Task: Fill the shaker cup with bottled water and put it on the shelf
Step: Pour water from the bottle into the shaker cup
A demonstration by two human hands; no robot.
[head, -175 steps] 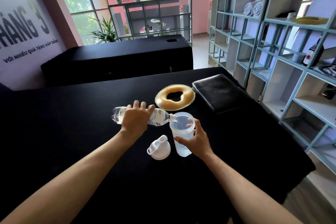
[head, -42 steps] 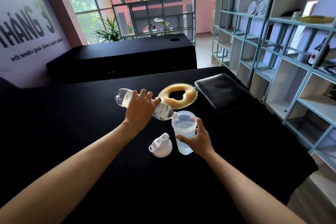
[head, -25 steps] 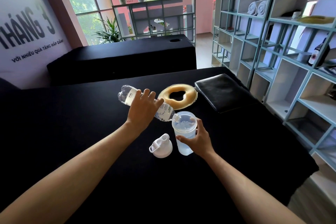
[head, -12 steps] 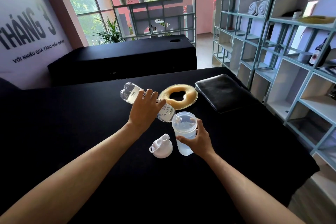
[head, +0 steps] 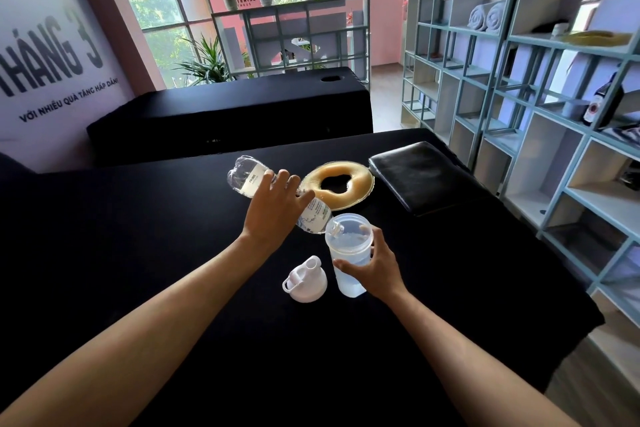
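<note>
A clear shaker cup (head: 349, 255) stands upright on the black table (head: 138, 253), largely filled with water. My right hand (head: 375, 269) grips its side. My left hand (head: 273, 211) holds a clear plastic water bottle (head: 247, 177) tilted steeply, base up to the left, its mouth inside the cup's rim. The cup's white lid (head: 305, 280) lies on the table just left of the cup. The pale blue shelf unit (head: 554, 135) stands to the right of the table.
A tan ring-shaped cushion (head: 337, 185) lies behind the cup, with a black pad (head: 420, 175) to its right. A second black table (head: 235, 111) stands further back. The shelves hold rolled towels (head: 483, 15) and a dark bottle (head: 602, 102).
The bottle's base has risen, so the bottle tilts more steeply than before. The water level in the cup has gone up. My right hand has kept its grip on the cup.
</note>
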